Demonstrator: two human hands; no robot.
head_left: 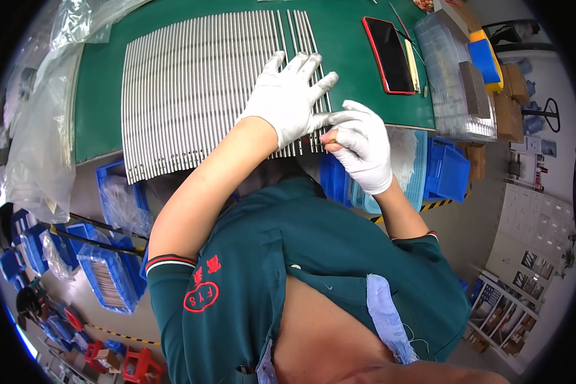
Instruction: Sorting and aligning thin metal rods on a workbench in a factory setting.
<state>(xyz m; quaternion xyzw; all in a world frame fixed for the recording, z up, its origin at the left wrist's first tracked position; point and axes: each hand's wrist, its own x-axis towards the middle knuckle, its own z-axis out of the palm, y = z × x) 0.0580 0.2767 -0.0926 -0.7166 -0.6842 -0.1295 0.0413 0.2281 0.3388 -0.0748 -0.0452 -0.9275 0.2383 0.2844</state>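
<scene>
A: Head view: what's in hand?
B: Left hand (288,96) lies open and flat on the metal rods (198,89) rowed across the green tabletop (345,38). Right hand (363,146), at four o'clock of it, is closed on a small brownish tool at the rod ends.
A: Step?
B: Probably working rod ends; it calls for steady rods.
A: Around?
B: Phone (388,54) at two o'clock, blue bins (448,169) below

we wore white knit gloves on the left hand (287,96) and the right hand (363,146). our shirt (313,256) was dark teal and short-sleeved, with red and white stripes on the cuff, a red round emblem on the sleeve, and a pale patch.
</scene>
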